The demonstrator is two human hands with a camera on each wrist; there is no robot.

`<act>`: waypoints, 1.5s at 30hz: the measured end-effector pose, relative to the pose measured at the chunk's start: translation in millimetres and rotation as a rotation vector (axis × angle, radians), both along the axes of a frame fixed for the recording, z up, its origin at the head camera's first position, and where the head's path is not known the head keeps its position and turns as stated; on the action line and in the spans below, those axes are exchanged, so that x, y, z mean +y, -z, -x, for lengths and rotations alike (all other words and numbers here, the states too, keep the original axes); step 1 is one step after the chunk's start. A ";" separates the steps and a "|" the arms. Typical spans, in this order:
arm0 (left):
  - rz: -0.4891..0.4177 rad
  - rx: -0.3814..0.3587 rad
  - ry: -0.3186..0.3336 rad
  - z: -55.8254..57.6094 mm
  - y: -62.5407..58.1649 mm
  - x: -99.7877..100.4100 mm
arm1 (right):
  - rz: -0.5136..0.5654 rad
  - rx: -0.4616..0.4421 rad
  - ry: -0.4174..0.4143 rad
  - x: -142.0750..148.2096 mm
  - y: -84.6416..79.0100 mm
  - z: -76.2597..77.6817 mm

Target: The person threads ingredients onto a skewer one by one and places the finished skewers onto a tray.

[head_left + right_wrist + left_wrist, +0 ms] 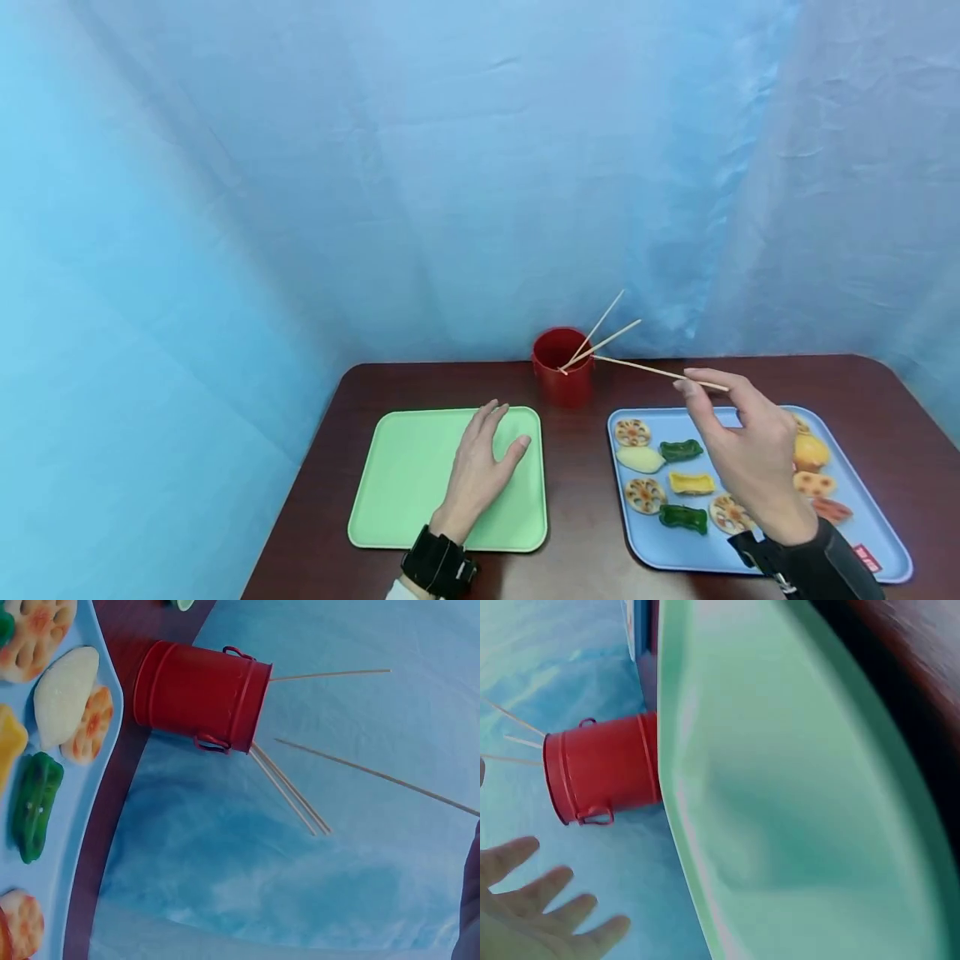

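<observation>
My right hand [757, 458] pinches a thin wooden skewer [637, 367] between thumb and fingertips, above the far part of the blue tray. The skewer points left towards a red bucket [564, 383]; in the right wrist view its tip stands apart from the bucket's rim. Other skewers [289, 787] lean out of the bucket. On the blue tray [652, 552] below lie toy food pieces, among them lotus root slices [632, 432] and green pepper pieces [681, 450]. My left hand [480, 467], fingers straight and spread, hovers over the green tray [405, 483] and holds nothing.
The bucket stands at the back of the dark brown table [577, 517], between and behind the two trays. A blue cloth [450, 183] hangs behind the table. More food pieces, including a yellow one [810, 452], lie partly behind my right hand.
</observation>
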State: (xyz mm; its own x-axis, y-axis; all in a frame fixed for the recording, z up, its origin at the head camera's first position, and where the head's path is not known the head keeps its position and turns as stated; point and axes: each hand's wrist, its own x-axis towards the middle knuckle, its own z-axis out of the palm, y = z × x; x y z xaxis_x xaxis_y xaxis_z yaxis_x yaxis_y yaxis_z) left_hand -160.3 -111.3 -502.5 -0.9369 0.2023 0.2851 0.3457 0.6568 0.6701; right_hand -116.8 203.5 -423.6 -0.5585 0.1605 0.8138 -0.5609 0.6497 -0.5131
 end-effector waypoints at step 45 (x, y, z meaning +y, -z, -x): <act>-0.763 -0.141 0.340 -7.9 -31.7 46.8 | 0.255 -0.865 -0.384 -17.8 44.5 2.0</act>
State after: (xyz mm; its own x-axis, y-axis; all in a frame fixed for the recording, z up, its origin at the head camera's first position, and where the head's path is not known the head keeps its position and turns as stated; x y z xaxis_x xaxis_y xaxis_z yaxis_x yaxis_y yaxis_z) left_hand -152.5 -64.5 -470.8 -0.8968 0.2794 0.3430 0.3224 -0.1180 0.9392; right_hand -118.8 185.7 -468.1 -0.9970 -0.0422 0.0652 -0.0752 0.3143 -0.9464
